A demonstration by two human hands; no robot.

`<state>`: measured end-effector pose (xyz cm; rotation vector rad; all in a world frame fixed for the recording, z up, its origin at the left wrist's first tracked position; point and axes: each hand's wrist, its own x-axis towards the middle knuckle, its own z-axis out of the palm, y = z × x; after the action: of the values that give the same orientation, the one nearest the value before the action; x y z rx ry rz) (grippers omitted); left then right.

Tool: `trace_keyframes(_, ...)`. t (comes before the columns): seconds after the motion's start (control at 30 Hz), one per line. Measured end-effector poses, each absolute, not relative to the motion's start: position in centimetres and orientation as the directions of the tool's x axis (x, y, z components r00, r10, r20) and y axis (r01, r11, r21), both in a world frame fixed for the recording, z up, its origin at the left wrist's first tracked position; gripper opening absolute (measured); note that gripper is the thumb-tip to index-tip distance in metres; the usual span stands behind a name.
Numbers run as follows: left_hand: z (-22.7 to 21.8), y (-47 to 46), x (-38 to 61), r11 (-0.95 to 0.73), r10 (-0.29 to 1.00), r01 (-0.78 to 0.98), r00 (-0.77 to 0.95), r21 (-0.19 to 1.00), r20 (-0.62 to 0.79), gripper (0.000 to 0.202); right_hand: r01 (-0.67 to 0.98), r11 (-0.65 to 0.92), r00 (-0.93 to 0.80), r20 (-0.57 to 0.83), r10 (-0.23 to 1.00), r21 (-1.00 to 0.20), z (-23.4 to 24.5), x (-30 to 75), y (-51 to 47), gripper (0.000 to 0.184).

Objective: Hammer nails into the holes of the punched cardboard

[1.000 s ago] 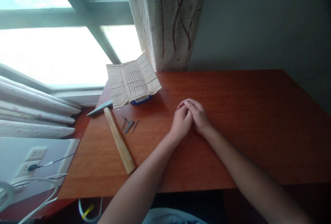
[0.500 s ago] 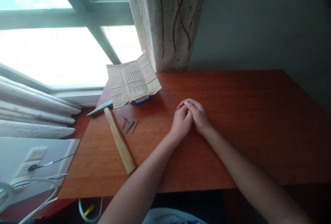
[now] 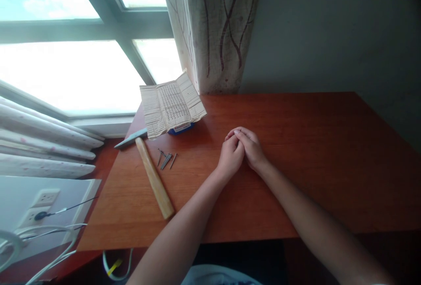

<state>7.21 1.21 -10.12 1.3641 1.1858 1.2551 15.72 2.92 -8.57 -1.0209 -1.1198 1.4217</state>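
On the wooden table, my left hand and my right hand are clasped together, fingers folded over one another. No object shows in either; the space between the palms is hidden. To their left lie several loose nails, the closest things to my left hand. A hammer with a pale wooden handle rests beyond the nails, its grey metal head pointing past the table's left edge. Behind them, an unfolded piece of cardboard with rows of small holes sits on top of a blue object, mostly covered.
The brown table reaches to the wall at the back. A patterned curtain hangs behind it, with a window at the left. Below the left edge are a wall socket with a black plug and white cables.
The view has shifted slightly, so the hammer, nails and cardboard appear a little further right. My hands stay clasped in the same place.
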Motion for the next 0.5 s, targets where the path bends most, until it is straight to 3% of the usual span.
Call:
trace_keyframes(0.17,-9.5,1.1,7.3,-0.163,0.986,0.092,-0.009,0.982,0.165,0.024,-0.191,-0.028,-0.118,-0.005,0.993,-0.981,-7.9,15.8,2.7,0.022)
trace_keyframes(0.3,-7.8,0.8,6.6,-0.197,0.978,0.129,-0.039,0.972,0.204,0.023,-0.185,0.088,-0.148,0.116,0.982,-0.979,-6.8,15.9,2.4,0.022)
trace_keyframes(0.43,-4.4,-0.4,3.8,-0.269,0.957,0.299,-0.026,0.916,0.290,0.010,-0.210,0.150,-0.163,0.186,0.969,-0.966,-5.8,15.7,2.0,0.023)
trace_keyframes(0.5,-2.4,-1.0,1.3,-0.351,0.919,0.380,-0.036,0.856,0.393,0.015,-0.225,0.139,-0.152,0.176,0.973,-0.964,-5.4,15.7,2.0,0.025)
